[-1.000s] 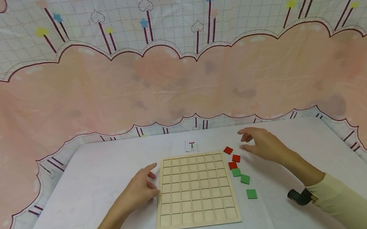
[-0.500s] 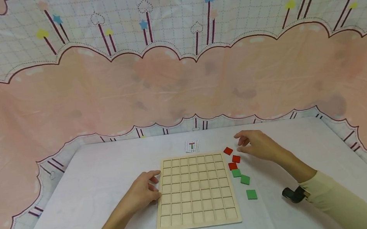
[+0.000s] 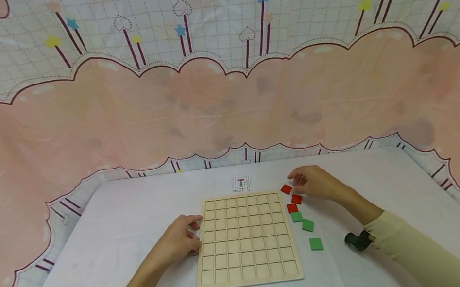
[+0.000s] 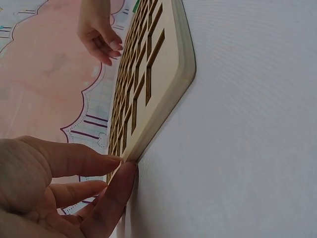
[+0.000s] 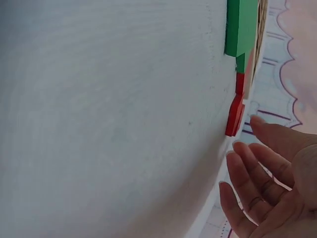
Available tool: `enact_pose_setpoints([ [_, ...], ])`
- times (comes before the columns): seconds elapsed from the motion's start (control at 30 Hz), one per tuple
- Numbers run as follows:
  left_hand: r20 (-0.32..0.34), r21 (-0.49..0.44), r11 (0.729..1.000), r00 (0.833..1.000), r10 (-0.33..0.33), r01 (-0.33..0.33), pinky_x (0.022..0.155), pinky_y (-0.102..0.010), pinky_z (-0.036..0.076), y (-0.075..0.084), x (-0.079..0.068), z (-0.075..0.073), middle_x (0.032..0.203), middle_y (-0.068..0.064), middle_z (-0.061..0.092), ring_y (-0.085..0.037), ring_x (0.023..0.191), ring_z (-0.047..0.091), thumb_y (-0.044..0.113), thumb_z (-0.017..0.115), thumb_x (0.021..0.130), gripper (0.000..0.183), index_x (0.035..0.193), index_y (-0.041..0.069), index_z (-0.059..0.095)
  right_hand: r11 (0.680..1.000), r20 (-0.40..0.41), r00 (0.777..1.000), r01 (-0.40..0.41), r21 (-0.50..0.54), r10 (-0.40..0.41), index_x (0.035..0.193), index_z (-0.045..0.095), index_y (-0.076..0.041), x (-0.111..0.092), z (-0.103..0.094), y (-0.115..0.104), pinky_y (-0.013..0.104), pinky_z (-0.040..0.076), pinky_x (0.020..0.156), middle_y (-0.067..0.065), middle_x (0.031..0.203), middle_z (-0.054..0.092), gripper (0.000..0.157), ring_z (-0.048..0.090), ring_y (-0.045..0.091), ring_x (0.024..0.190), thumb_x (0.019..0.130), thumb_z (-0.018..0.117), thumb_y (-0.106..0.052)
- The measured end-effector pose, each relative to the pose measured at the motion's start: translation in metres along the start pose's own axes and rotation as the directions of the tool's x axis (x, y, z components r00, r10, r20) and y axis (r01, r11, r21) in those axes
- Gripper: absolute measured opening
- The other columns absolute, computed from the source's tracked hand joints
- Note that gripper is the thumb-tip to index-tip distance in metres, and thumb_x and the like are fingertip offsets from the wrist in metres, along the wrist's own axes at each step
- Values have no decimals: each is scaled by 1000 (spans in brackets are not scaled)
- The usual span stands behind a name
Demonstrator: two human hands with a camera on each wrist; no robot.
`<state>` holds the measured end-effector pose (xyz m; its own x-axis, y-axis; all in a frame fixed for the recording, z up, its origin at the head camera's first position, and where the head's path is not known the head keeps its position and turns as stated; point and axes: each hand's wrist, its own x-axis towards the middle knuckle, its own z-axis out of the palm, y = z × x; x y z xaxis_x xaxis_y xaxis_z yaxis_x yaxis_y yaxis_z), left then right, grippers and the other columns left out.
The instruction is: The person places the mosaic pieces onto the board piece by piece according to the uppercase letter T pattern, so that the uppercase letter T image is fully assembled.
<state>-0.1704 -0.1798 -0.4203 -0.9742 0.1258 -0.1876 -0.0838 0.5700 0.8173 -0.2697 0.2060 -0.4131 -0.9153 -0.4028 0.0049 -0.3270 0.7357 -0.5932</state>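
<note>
A square wooden grid board (image 3: 251,280) lies flat on the white table, its cells bare. My left hand (image 3: 177,240) rests at the board's left edge; the left wrist view shows thumb and index fingertips right at the rim. Beyond the board's right side, my right hand (image 3: 317,183) hovers with loosely bent fingers and nothing in them, fingertips close to the farthest red tile (image 3: 286,189). Two more red tiles (image 3: 292,208) lie just nearer. Below them come three green tiles (image 3: 316,244). In the right wrist view the thumb and fingers stand apart beside a red tile (image 5: 235,118).
A small card (image 3: 241,183) printed with a grid and a red-and-green T shape lies behind the board. White cloth (image 3: 132,201) covers the table, and a patterned pink curtain (image 3: 224,105) hangs behind it. Each wrist wears a black camera (image 3: 358,241).
My right hand has moved left and slightly down, towards the red tiles. The left hand has shifted a little right, up against the board's edge. Board and tiles lie as before.
</note>
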Motion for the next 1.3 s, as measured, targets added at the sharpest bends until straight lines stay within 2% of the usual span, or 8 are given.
enact_pose_setpoints([
  [0.27, 1, 0, 1000, 1000, -4, 4, 58, -30, 53, 0, 0, 0, 115, -14, 52, -20, 79, 55, -17, 67, 77, 66, 140, -7, 53, 1000, 39, 999, -10, -11, 11, 120, 71, 0, 7, 4, -2, 30, 54, 78, 3, 95, 67, 37, 60, 19, 89, 88, 79, -16],
  [0.7, 8, -25, 1000, 1000, -4, 4, 59, -29, 54, 0, 0, 0, 114, -14, 51, -20, 80, 54, -17, 66, 77, 66, 141, -7, 53, 996, 36, 999, -17, -93, 20, 112, 75, -4, 12, 8, -7, 37, 54, 82, 4, 98, 67, 26, 58, 20, 90, 88, 79, -15],
  [1.03, 5, -12, 1000, 1000, -11, 11, 59, -30, 54, -1, 1, 0, 114, -13, 51, -20, 80, 55, -17, 67, 77, 66, 141, -7, 53, 993, 52, 998, -16, -116, 22, 111, 75, -8, 16, 9, -6, 32, 52, 78, 2, 94, 64, 26, 56, 19, 88, 87, 80, -18],
  [1.3, 6, -14, 1000, 1000, -21, 21, 59, -30, 54, -1, 1, 0, 113, -13, 51, -20, 80, 54, -17, 66, 77, 67, 141, -6, 53, 986, 58, 998, 24, -167, -14, 107, 76, -9, 19, 8, -6, 30, 52, 76, 0, 90, 64, 25, 56, 17, 86, 86, 81, -22],
])
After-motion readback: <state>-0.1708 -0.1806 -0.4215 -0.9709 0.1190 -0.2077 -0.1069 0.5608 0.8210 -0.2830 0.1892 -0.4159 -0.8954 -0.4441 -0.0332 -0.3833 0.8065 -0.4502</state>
